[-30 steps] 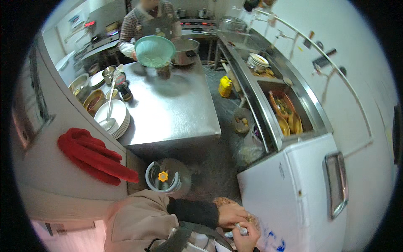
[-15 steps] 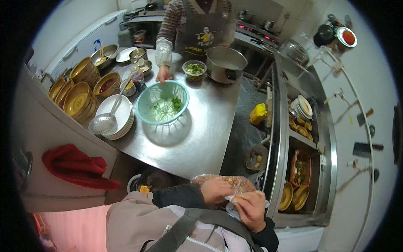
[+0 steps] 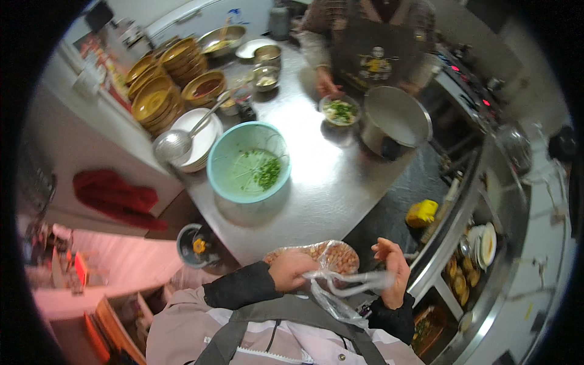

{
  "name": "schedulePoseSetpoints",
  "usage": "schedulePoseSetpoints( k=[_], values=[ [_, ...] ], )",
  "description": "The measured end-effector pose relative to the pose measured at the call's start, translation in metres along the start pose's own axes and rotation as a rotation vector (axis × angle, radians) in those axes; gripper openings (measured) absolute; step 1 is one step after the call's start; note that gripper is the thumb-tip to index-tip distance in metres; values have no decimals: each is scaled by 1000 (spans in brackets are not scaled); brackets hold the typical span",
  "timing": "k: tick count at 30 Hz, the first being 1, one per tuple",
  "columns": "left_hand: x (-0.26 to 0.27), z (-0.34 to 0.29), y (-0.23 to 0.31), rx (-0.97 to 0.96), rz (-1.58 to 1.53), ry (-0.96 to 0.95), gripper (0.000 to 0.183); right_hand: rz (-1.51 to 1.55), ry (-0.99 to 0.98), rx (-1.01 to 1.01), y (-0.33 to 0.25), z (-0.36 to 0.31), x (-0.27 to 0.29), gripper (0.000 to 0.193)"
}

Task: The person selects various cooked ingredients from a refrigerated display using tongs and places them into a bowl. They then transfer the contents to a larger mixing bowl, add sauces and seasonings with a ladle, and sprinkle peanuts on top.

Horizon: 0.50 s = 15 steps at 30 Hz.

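Close to my chest I hold a clear plastic bag of brown nuts. My left hand grips the bag at its near side. My right hand pulls the bag's loose plastic mouth out to the right. The bag hangs just over the near edge of a steel table. A teal colander with chopped greens stands on the table beyond the bag.
Across the table another person in an apron touches a small bowl of greens beside a large steel pot. Stacked brown bowls, white plates with a skimmer ladle, a red cloth and a yellow bottle lie around.
My view has swung left over the table. My hands have drawn apart, stretching the bag's mouth to the right. The other person's hand has left the colander for the small bowl.
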<state>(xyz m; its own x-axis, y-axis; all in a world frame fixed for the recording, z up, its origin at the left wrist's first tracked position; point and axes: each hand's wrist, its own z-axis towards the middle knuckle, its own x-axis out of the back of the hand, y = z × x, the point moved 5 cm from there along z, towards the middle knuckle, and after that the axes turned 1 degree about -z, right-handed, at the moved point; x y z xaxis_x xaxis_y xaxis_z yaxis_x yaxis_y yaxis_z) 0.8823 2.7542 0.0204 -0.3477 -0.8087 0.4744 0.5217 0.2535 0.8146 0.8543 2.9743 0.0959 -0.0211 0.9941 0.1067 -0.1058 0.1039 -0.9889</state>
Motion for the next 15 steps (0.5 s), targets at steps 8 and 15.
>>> schedulePoseSetpoints(
  k=[8, 15],
  values=[
    [5, 33, -1, 299, 189, -1, 30, -497, -657, 562, 32, 33, -48, 29],
    [32, 7, -21, 402, 206, 173, 30, -408, -618, 424, 27, 60, -52, 13]
  ],
)
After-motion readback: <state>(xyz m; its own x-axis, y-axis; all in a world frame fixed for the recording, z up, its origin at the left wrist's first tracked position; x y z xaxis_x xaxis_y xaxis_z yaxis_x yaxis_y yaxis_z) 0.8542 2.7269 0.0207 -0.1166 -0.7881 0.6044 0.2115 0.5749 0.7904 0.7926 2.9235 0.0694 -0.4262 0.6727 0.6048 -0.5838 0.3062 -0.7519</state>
